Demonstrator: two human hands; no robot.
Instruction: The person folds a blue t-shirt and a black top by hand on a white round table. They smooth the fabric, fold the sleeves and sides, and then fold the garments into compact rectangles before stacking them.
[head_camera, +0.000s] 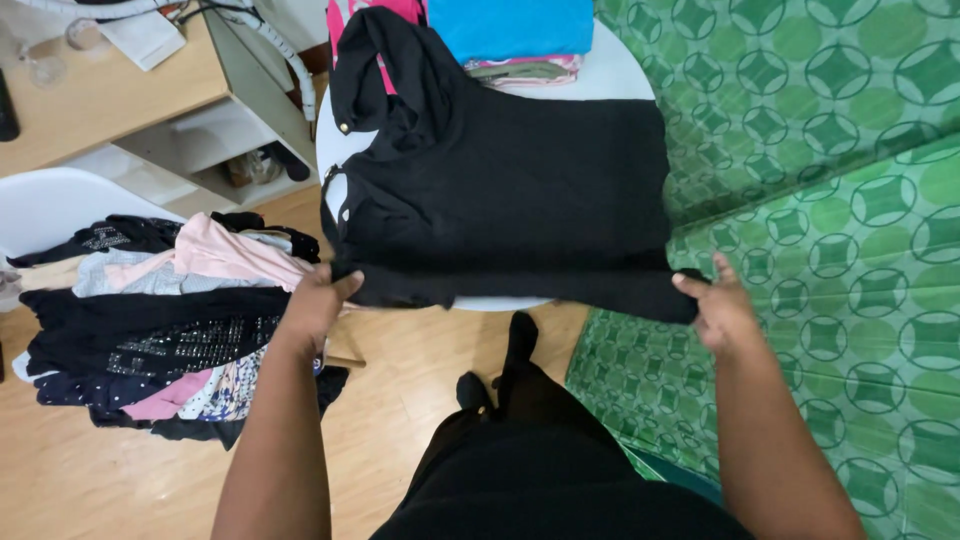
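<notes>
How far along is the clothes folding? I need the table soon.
Done: a folded stack sits at the far edge of the round white table. In hand: the left hand and right hand pinch the near edge of a black top spread flat. Left: an unfolded clothes pile on the white chair.

- A round white table (620, 75) stands at the middle of the view.
- Left of the table, a wooden desk (110, 95) with an open white shelf (200, 140) beneath its top.
- Below the table, a light wooden floor (400, 400).
- Right of the table, a green cloth with a circle pattern (830, 200).
- Far left of the table, a white chair (60, 205).
</notes>
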